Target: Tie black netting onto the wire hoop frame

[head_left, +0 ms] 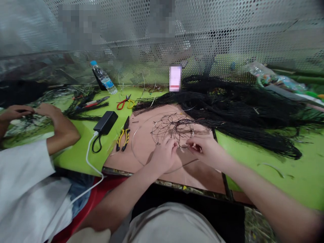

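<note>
At far left, a bottle [103, 76] bears an unreadable blue label [108, 83]; near centre, the left hand [165, 152] and right hand [205, 150], both curled, pinch dark netting [177, 125].

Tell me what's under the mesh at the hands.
Under the mesh, the pink surface shows through the openings. The bunched strands cover some of it; whatever lies directly beneath the left hand and right hand can't be seen.

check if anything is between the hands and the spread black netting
Nothing visible is in between: the left hand and right hand are at the near edge of the spread black netting. The black-and-yellow pliers lie apart, to the left.
</note>
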### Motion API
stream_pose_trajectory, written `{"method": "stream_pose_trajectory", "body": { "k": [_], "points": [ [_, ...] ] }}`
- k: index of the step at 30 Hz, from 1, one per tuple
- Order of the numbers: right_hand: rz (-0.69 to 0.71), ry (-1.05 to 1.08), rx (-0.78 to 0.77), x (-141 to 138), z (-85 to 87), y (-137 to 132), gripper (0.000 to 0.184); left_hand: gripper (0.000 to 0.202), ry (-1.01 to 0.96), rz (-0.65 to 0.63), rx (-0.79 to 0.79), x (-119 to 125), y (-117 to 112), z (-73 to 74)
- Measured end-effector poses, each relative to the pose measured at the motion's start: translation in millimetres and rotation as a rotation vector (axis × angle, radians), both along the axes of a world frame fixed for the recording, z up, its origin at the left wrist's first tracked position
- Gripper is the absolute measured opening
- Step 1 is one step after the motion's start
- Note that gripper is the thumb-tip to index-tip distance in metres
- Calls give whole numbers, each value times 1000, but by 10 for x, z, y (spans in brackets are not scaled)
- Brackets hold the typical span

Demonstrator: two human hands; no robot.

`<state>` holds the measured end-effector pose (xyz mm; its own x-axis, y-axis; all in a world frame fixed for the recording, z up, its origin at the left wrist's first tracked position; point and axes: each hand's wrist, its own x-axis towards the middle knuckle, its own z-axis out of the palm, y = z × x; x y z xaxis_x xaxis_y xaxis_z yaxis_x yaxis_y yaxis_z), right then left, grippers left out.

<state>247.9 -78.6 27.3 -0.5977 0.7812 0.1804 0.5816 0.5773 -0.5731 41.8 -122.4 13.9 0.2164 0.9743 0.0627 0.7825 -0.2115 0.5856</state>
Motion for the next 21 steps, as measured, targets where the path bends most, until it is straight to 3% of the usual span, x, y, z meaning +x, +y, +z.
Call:
{"method": "stream_pose_trajectory", "body": {
  "k": [4,8,11,14,21],
  "points": [
    [118,-38,11,-191,-79,135,19,12,-77,-1,26,-6,35,-31],
    [142,-13,-24,-264,-171,201,21,9,-146,-10,-6,-36,40,-33],
    [68,8,-37,-248,-193,208,21,11,-131,9,47,-64,33,-23],
    [-38,48,-63,-211,-192,205,20,17,4,33,127,-81,39,-37],
    [-146,230,-207,-109,-287,253,10,21,212,-59,159,-79,65,-132]
  ]
}}
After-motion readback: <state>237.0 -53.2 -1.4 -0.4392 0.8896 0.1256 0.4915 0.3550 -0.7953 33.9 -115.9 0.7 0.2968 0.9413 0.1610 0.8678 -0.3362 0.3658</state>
